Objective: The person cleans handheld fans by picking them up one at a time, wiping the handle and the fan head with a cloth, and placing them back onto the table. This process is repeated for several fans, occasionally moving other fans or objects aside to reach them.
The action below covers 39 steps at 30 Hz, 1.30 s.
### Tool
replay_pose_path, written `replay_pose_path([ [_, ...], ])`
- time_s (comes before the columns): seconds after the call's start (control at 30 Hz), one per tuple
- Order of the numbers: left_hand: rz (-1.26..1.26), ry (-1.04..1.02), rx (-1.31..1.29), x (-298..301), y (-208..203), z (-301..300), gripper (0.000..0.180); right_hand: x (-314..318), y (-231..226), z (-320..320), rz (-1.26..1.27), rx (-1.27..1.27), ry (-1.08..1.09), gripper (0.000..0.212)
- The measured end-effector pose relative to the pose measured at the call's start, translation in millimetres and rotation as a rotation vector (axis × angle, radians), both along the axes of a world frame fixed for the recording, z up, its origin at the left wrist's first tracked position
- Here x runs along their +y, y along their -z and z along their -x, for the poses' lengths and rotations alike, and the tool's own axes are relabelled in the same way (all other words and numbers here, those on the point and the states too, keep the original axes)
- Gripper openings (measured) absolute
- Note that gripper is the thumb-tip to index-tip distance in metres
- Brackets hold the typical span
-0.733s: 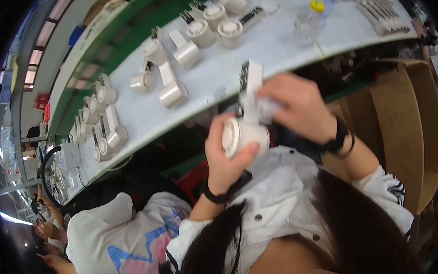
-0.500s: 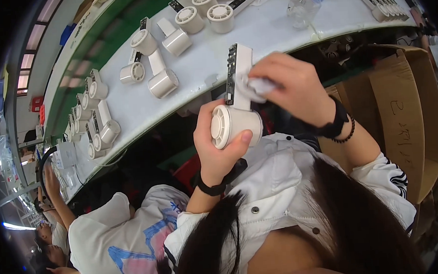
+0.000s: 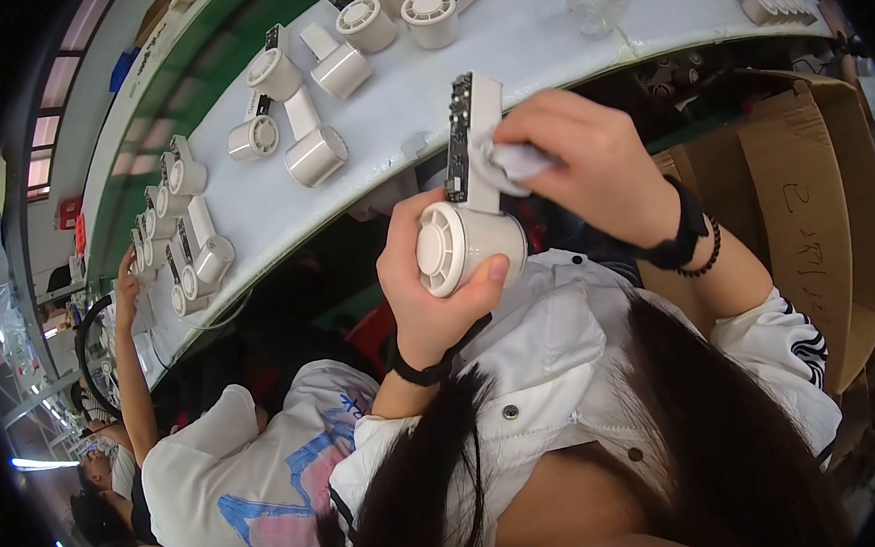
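Observation:
My left hand (image 3: 436, 284) is wrapped round the cylinder of a white hair-dryer-shaped unit (image 3: 493, 238). Its round vented end faces left, and its handle points up with a bare black circuit board (image 3: 460, 137) along the left side. In my right hand (image 3: 591, 159) is a crumpled white cloth (image 3: 521, 161), pinched between thumb and fingers. The cloth touches the right side of the handle. Part of it is hidden by my fingers.
Several similar white units (image 3: 315, 156) lie and stand on the pale curved table (image 3: 388, 126). A clear plastic bottle (image 3: 601, 3) stands at the back. An open cardboard box (image 3: 804, 211) is at my right. A co-worker's arm (image 3: 134, 362) reaches to the table at left.
My right hand has shifted slightly with the cloth along the handle. The co-worker's arm at left has reached farther up toward the units. The view has shifted a little.

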<state>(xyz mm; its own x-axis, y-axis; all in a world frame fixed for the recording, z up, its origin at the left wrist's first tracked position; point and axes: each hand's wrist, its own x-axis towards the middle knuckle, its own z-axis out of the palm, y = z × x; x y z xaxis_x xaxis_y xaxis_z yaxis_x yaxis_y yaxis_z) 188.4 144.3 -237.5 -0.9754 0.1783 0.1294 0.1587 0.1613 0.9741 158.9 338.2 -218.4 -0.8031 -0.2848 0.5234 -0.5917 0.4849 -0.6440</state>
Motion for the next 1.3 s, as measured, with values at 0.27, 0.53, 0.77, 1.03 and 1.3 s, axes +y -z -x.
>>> replay_pose_path([
  [0.27, -0.097, 0.018, -0.077, 1, -1, -3, 0.062, 14, -8, 14, -0.016, -0.081, 0.085, 0.018],
  [0.53, -0.33, 0.057, -0.285, -8, 9, -1, 0.072, 37, -7, 18, 0.695, -0.333, 0.022, 0.025],
  [0.77, -0.625, 0.02, -0.431, 0, 4, -6, 0.076, 12, 6, 5, -0.034, 0.185, -0.169, 0.061],
  [1.03, -0.571, -0.008, -0.429, -2, 7, -10, 0.073, 3, 14, -6, -0.17, 0.209, -0.222, 0.087],
  [1.3, -0.59, 0.035, -0.481, 0, -1, -5, 0.072, 2, 17, -7, -0.113, 0.171, -0.201, 0.088],
])
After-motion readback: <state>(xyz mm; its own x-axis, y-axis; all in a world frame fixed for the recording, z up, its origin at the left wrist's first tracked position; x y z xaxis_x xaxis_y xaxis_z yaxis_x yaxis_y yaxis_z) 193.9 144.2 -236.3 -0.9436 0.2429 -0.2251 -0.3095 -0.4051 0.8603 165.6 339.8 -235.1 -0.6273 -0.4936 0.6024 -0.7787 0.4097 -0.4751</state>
